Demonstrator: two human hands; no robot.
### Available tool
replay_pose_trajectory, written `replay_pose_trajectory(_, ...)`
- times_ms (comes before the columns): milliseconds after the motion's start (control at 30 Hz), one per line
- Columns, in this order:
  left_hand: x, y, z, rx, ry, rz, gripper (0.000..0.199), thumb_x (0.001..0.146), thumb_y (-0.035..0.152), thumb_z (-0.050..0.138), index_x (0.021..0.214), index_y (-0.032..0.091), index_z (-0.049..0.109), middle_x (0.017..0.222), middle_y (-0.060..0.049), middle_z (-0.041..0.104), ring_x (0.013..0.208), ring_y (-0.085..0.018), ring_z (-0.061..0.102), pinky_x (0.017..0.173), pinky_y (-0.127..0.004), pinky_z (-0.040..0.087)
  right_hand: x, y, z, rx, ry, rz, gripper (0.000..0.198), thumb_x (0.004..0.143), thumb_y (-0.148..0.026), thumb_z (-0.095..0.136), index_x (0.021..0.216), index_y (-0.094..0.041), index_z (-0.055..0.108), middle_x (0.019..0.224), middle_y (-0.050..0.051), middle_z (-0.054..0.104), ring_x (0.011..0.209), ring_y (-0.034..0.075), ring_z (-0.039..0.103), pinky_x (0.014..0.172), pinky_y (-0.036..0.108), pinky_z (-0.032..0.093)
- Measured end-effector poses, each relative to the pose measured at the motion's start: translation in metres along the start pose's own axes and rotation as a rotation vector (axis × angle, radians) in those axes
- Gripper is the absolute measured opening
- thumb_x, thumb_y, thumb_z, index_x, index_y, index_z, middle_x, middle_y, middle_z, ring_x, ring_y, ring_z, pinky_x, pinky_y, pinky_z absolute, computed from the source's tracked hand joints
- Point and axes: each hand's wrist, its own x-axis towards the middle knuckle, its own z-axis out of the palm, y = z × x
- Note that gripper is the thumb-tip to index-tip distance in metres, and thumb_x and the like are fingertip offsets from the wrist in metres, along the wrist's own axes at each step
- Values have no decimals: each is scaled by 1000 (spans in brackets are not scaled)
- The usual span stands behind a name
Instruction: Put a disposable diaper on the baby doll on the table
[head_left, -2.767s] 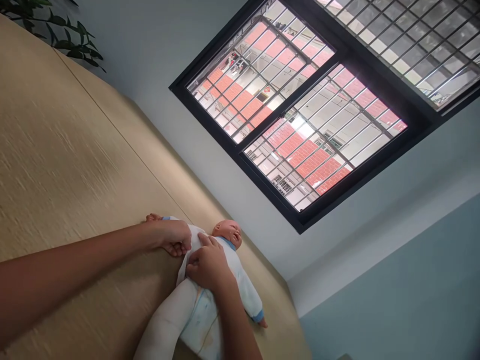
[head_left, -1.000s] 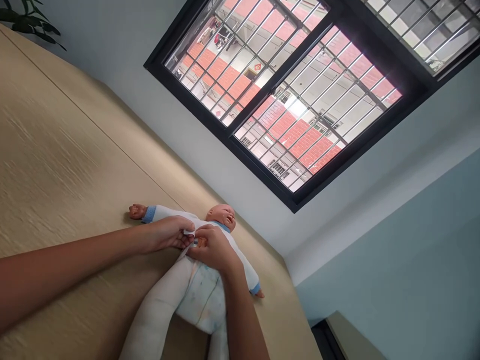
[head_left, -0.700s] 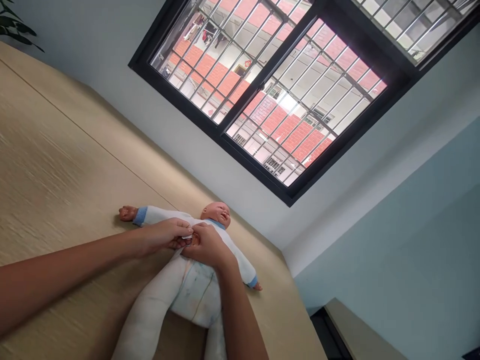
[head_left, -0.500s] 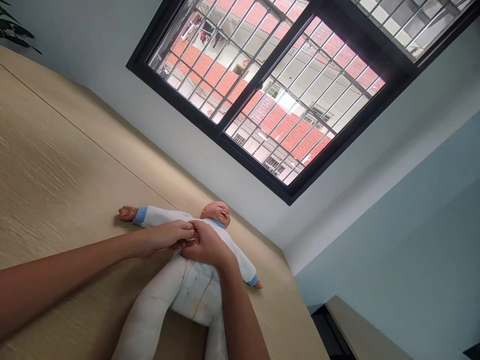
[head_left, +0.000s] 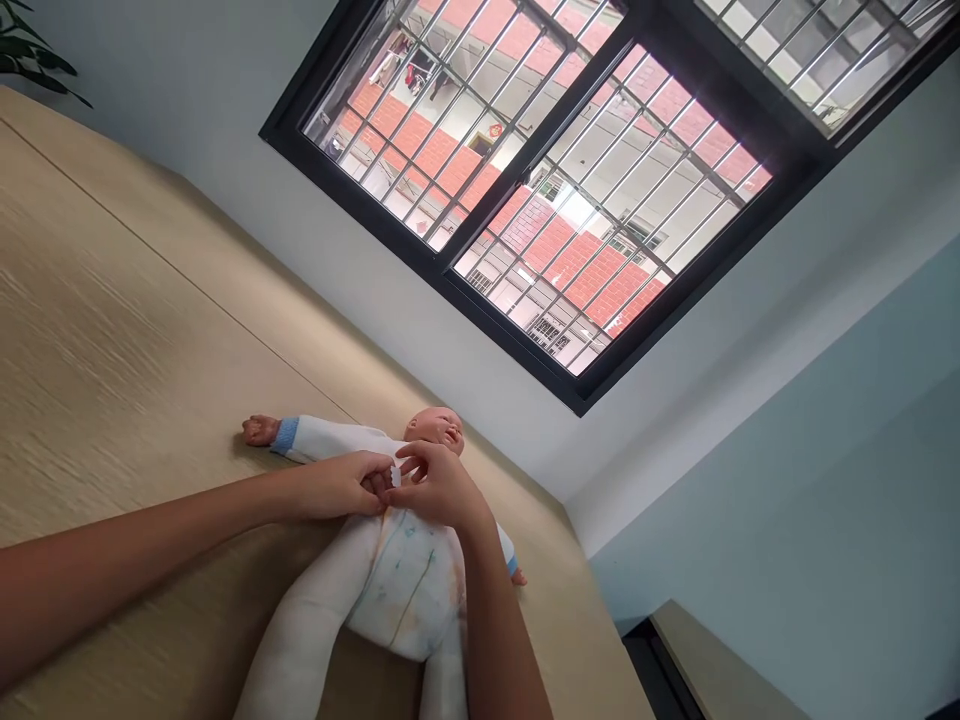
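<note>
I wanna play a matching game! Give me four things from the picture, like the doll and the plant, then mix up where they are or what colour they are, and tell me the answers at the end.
Things:
1. Doll
2. Plant
3. Window frame
4. Cuff

Place or colour:
A. Black
B. Blue
C. Lying on the table
D. In the top left corner of the picture

Right pairs: 1-C, 2-D, 3-A, 4-B

Head view, one: tilted; we face across the pale wood-grain tabletop (head_left: pixel 150 330) toward a black-framed, metal-barred window (head_left: pixel 536 151).
</note>
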Motion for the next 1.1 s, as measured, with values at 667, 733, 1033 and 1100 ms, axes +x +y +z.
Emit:
replay_pose_trajectory(667, -8, -7, 27, 430, 257, -29, 28, 85, 47, 65, 76, 23, 52, 76, 0, 62, 74, -23, 57, 65, -32, 34, 11, 18, 1, 209, 145, 201, 27, 64, -8, 64, 88, -18, 66, 63, -5, 61, 57, 15, 57, 54, 25, 39)
replay_pose_trajectory(733, -10, -6, 29, 499, 295, -37, 26, 85, 45, 65, 78, 24, 52, 75, 0, 62, 72, -23, 57, 64, -33, 34, 12, 21, 1, 221, 139, 200, 25, 63, -8, 65, 86, -19, 64, 64, -4, 63, 57, 15, 58, 54, 25, 40)
replay_pose_trajectory(1033, -16, -8, 34, 628, 181, 187, 33, 98, 33, 50, 122, 24, 72, 136, -10, 72, 127, -32, 63, 108, -43, 44, 10, 26, -6, 14, 113, 236, 22, 57, -15, 77, 70, -21, 61, 62, -4, 64, 58, 16, 59, 50, 25, 37)
replay_pose_trajectory(1100, -16, -11, 34, 629, 128, 176, 36, 101, 34, 46, 120, 25, 75, 140, -9, 73, 132, -33, 62, 114, -44, 42, 10, 26, -8, -14, 81, 257, 21, 57, -14, 76, 69, -22, 61, 60, -4, 62, 57, 16, 59, 49, 26, 37)
